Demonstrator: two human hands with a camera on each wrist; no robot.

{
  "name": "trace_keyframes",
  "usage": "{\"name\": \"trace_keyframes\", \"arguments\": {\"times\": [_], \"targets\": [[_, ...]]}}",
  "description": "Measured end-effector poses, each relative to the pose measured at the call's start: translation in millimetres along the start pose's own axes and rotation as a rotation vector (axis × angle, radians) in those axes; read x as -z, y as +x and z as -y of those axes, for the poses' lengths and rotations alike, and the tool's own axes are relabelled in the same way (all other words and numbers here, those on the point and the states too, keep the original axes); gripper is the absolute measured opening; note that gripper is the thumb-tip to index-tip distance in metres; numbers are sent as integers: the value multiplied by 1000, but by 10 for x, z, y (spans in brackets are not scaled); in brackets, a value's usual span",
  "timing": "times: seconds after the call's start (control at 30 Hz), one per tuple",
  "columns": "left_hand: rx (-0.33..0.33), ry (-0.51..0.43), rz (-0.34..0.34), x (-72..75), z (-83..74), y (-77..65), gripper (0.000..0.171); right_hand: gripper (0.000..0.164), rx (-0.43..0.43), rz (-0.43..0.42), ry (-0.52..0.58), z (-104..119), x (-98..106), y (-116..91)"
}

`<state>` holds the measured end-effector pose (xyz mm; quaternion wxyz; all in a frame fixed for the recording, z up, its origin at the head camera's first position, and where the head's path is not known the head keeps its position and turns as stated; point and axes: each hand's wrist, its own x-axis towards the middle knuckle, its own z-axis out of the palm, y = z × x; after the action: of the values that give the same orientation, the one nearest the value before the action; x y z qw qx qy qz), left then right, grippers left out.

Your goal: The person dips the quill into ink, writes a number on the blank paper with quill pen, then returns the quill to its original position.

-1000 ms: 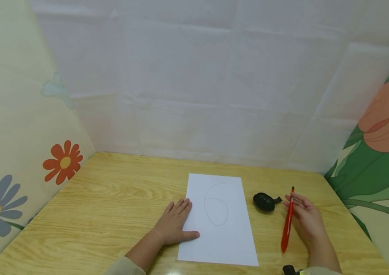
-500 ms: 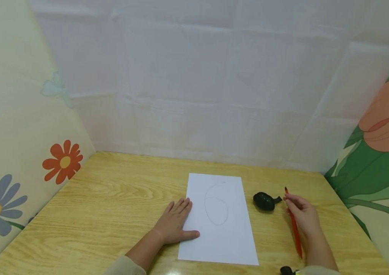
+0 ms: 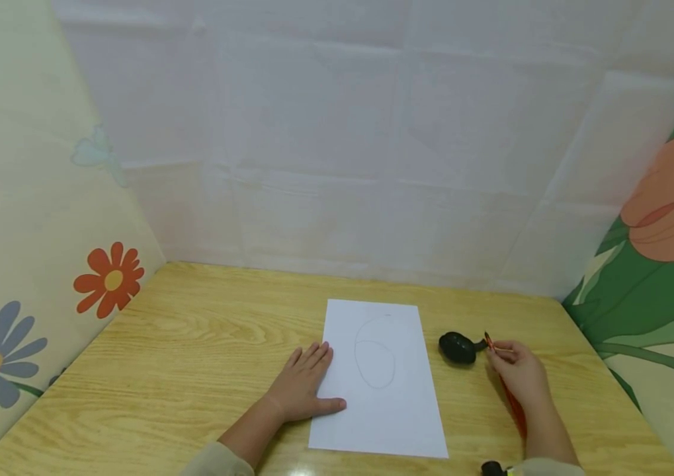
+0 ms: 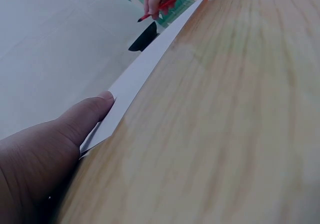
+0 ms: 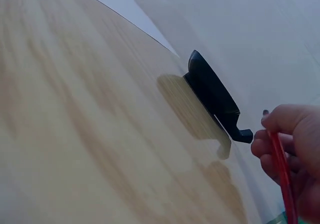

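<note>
A white sheet of paper (image 3: 384, 423) lies on the table, bearing a thin grey line drawn like a 6. My left hand (image 3: 307, 387) lies flat over its left edge, fingers straight and thumb stretched across the sheet. To the right of the paper, my right hand (image 3: 521, 377) pinches a slender red pen (image 3: 514, 408) near its dark tip, which points up and away. The pen's other end slopes back beside the wrist. Just left of those fingertips sits a glossy black rounded object (image 3: 458, 348) with a short hooked stem; in the right wrist view the fingers appear close to that stem.
The wood-patterned table (image 3: 211, 330) extends to the left of the paper. A white sheet hangs as a back wall (image 3: 337, 165), with flower-printed panels on both sides. A small black item (image 3: 493, 468) shows at the right cuff.
My right hand has turned over and shifted slightly left toward the black object's stem. The pen's rear end has swung right, toward the wrist. My left hand and the paper stay put.
</note>
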<state>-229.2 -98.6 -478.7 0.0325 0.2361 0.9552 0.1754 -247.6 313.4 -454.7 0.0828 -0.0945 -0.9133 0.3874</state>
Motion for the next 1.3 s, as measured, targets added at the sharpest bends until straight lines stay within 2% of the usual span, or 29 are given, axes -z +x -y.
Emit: {"name": "trace_keyframes", "arguments": {"times": [0.13, 0.73, 1.1, 1.3], "targets": [[0, -2, 1, 7, -5, -2, 104, 39, 3, -18, -45, -30, -40, 24], [6, 9, 9, -42, 25, 24, 105, 35, -39, -76, -97, -38, -155, 4], [4, 1, 8, -11, 2, 16, 104, 35, -32, -60, -118, -23, -185, -2], [5, -12, 2, -5, 1, 7, 105, 41, -37, -51, -108, 10, -169, -3]]}}
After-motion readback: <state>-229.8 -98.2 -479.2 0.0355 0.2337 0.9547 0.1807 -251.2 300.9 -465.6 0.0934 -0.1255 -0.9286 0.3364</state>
